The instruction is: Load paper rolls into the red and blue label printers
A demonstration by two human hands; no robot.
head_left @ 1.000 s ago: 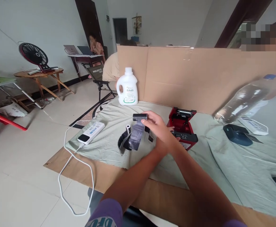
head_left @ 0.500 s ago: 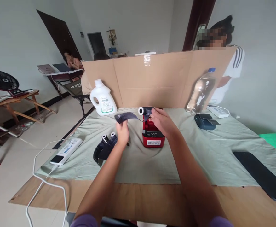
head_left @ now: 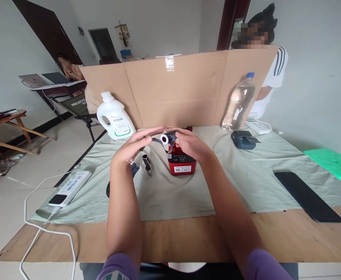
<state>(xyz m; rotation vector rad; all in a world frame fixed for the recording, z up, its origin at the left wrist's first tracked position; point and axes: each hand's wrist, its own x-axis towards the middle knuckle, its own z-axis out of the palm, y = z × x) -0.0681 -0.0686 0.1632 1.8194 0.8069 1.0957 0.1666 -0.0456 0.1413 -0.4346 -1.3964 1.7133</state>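
Note:
My right hand is closed around a small roll of dark film with a white core end facing left. A loose strip runs from the roll toward my left hand. That hand has its fingers stretched out flat, and its thumb lies by the strip. Behind and below the roll stands a red box with a black top panel and a white label. Near my left wrist a short dark roll lies on the cloth. Other dark film is mostly hidden by my left forearm.
A white jug and a clear bottle with a blue cap stand before a cardboard screen. A white power bank with its cable lies left. Right are a dark blue device and a black phone. People sit beyond.
My left hand has gone from pinching the strip to lying with fingers outstretched, nearer the roll. My right hand still holds the roll. The view has shifted, so the scene sits further left.

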